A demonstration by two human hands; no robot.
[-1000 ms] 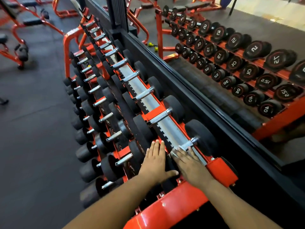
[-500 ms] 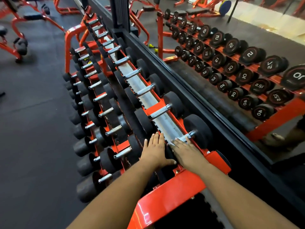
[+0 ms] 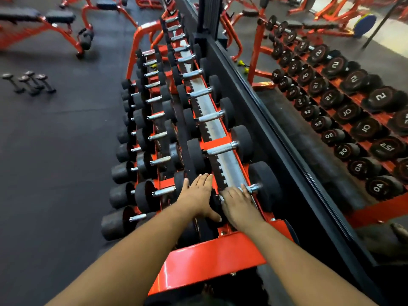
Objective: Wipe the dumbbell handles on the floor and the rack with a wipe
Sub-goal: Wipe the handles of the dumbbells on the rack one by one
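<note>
The floor [image 3: 55, 162] is dark mat and fills the left side. A big mirror [image 3: 331, 107] runs along the right & shows the weights again, backwards.

The rack [image 3: 212, 257] is orange, w/ three rows of dumbbells going away from the person. Each one has black ends & a shiny bar in the middle.

Small dumbbells [image 3: 29, 82] lie in a bunch on the floor, far left, well apart from the rack. Their handles need wiping too.

The nearest top dumbbell [image 3: 263, 184] sits at the rack's close end. Its handle [image 3: 254, 188] is mostly under a hand.

The left hand [image 3: 198, 195] lies flat, fingers straight, on the black end of that dumbbell, prob. to hold it steady. The right hand [image 3: 239, 204] lies over the handle, fingers stretched along it. A bit of white shows at its edge, maybe the wipe, but it is too small & blurry to be sure, so I can't tell if the hand grips anything.

Step in hand, I think: wiping the first handle on the top row. Most of the job looks still to do.

Next move needs a rub all along the bar, then a reach to the next handle up the row. Floor ones come after, or whenever.
</note>
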